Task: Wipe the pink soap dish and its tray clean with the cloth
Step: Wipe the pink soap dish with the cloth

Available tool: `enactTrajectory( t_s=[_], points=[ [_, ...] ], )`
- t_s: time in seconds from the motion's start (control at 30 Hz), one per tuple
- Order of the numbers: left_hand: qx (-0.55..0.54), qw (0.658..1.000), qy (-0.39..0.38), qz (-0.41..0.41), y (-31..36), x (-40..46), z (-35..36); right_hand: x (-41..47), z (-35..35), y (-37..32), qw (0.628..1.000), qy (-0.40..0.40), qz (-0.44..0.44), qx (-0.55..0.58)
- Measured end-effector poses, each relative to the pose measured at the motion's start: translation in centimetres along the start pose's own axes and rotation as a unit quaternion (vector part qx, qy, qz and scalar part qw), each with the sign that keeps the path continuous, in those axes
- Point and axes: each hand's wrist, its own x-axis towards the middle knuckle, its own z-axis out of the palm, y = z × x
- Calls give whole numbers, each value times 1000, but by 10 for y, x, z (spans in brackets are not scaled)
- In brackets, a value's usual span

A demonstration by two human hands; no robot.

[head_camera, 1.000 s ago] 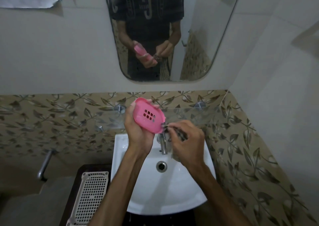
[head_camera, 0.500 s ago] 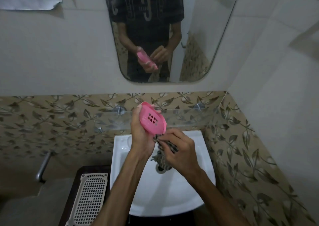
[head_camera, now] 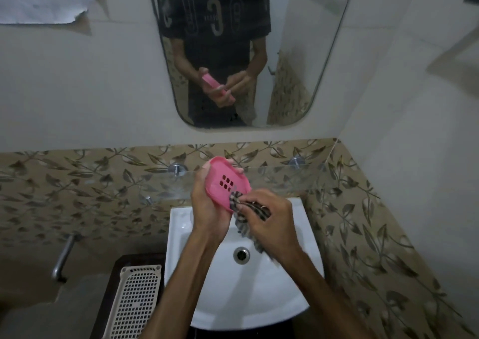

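Observation:
My left hand (head_camera: 207, 204) grips the pink soap dish (head_camera: 223, 183) above the white sink (head_camera: 233, 299), tilted so its face with several drain holes looks toward me. My right hand (head_camera: 269, 222) pinches a dark checked cloth (head_camera: 243, 206) and presses a bunched end of it against the dish's lower right rim. The rest of the cloth hangs under my right hand toward the drain. I cannot tell the tray apart from the dish.
A mirror (head_camera: 290, 53) hangs on the wall ahead. A glass shelf (head_camera: 285, 175) runs behind the hands. A white perforated basket (head_camera: 134, 302) stands left of the sink, and a metal pipe (head_camera: 62, 255) juts from the left wall. A tiled wall closes the right side.
My right hand brought the cloth from beside the dish up against its lower right rim. The dish shifted slightly and stays tilted in my left hand.

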Motion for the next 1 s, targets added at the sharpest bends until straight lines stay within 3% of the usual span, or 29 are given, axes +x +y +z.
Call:
enactTrajectory(
  t_s=[0.23, 0.43, 0.6, 0.73, 0.87, 1.0],
  points=[
    [-7, 998, 32, -61, -10, -2, -1, 23, 19, -23, 996, -3, -85, 21],
    [17, 1000, 23, 0, 4, 3, -8, 5, 10, 1, 1000, 20, -20, -10],
    [-40, 995, 54, -71, -13, -6, -4, 21, 23, -17, 993, 5, -118, 16],
    [4, 999, 34, -16, -7, 1, -7, 21, 15, -4, 999, 33, -35, -2],
    [1, 998, 49, -49, -13, 0, 3, 19, 29, -18, 996, 34, -83, 24],
    [-8, 997, 73, -33, -16, 3, 3, 38, 29, -14, 993, 99, -53, 31]
  ],
)
